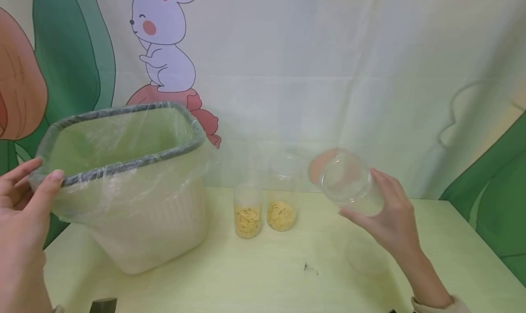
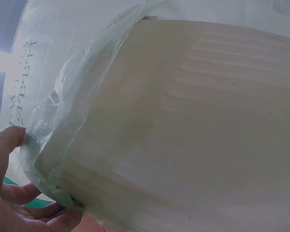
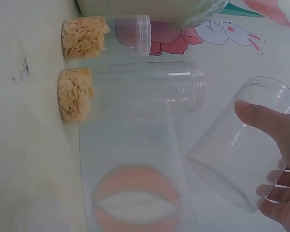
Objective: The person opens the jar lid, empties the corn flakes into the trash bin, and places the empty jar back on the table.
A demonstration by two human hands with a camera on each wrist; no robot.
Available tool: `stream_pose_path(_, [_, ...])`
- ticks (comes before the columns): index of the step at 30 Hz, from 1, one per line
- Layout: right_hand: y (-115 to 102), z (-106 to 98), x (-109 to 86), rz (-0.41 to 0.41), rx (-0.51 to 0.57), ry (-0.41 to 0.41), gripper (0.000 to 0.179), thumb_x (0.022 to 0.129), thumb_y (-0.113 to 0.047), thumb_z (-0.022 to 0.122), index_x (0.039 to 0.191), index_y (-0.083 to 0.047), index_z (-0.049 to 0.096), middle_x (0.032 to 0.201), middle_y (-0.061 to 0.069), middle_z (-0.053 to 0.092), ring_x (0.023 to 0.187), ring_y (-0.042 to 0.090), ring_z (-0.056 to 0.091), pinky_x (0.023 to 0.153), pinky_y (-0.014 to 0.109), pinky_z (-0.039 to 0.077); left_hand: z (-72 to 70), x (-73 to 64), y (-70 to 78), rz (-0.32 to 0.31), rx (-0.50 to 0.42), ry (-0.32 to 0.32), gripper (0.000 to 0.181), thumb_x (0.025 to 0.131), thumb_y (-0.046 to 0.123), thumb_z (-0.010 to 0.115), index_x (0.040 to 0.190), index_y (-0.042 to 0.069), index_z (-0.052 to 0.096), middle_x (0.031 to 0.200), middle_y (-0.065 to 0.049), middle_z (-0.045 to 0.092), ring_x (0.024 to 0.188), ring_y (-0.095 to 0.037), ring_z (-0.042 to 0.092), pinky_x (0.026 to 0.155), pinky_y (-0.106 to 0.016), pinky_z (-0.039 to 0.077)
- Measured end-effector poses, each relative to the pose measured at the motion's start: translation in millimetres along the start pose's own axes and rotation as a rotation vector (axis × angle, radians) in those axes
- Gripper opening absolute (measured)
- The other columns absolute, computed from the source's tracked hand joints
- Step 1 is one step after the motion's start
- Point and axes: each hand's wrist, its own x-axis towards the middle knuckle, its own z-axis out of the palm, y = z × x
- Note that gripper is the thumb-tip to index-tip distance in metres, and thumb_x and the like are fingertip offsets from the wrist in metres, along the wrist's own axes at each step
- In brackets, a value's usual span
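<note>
My left hand (image 1: 24, 212) pinches the near left corner of a trash bin (image 1: 152, 231) at its grey rim, thumb outside over the clear bin liner (image 2: 67, 111). The pale bin stands at the left of the table, its liner folded down outside. My right hand (image 1: 392, 212) holds an empty clear plastic jar (image 1: 349, 180) above the table, tilted with its ringed mouth turned to the left. In the right wrist view the thumb and fingers wrap round this jar (image 3: 246, 150). Between bin and hand stand a shorter jar (image 1: 248, 219) and a taller jar (image 1: 281, 212), each holding yellow flakes.
A faint clear round disc (image 1: 367, 256) lies on the table below my right hand. Small dark marks (image 1: 308, 268) show on the tabletop (image 1: 263, 276). Behind the table hangs a curtain (image 1: 263, 75) printed with a rabbit. A dark object (image 1: 103, 305) pokes in at the bottom edge.
</note>
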Motion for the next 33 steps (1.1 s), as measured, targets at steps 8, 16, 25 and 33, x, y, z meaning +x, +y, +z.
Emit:
stream_pose_path(8, [8,-2,-3.2,0.062,0.024,0.018,0.09,0.039,-0.008,0.09,0.12,0.002,0.054,0.112,0.021,0.056,0.099,0.035,0.053,0.075,0.048,0.041,-0.7,4.7,-5.7,0.03,-0.007,0.021,0.029,0.086,0.012,0.062,0.112,0.026,0.061,0.084,0.011,0.049,0.07,-0.003,0.039,0.06,-0.007,0.032])
stream_pose_path(16, [20,-1,-5.3,0.205,0.037,-0.023,0.086,0.045,-0.01,0.09,0.123,0.001,0.053,0.117,0.02,0.056,0.105,0.036,0.051,0.081,0.053,0.04,-0.6,6.8,-11.1,0.121,-0.113,0.005,0.027,0.084,0.005,0.062,0.104,0.023,0.064,0.079,0.011,0.053,0.067,-0.004,0.04,0.059,-0.008,0.032])
stream_pose_path(25, [43,6,-11.7,0.353,0.045,-0.07,0.083,0.053,-0.012,0.088,0.126,0.0,0.05,0.117,0.019,0.055,0.107,0.031,0.05,0.086,0.052,0.044,-0.5,7.7,-13.7,0.147,-0.124,0.013,0.028,0.083,0.003,0.063,0.105,0.02,0.066,0.078,0.012,0.055,0.064,-0.003,0.04,0.059,-0.007,0.033])
stream_pose_path(33, [107,26,-31.6,0.428,0.052,-0.088,0.087,0.056,-0.032,0.087,0.133,-0.02,0.047,0.125,0.007,0.053,0.113,0.025,0.048,0.087,0.052,0.044,-0.3,7.4,-12.6,0.137,-0.076,0.017,0.028,0.084,0.005,0.062,0.106,0.022,0.065,0.083,0.016,0.057,0.067,0.0,0.044,0.064,-0.005,0.036])
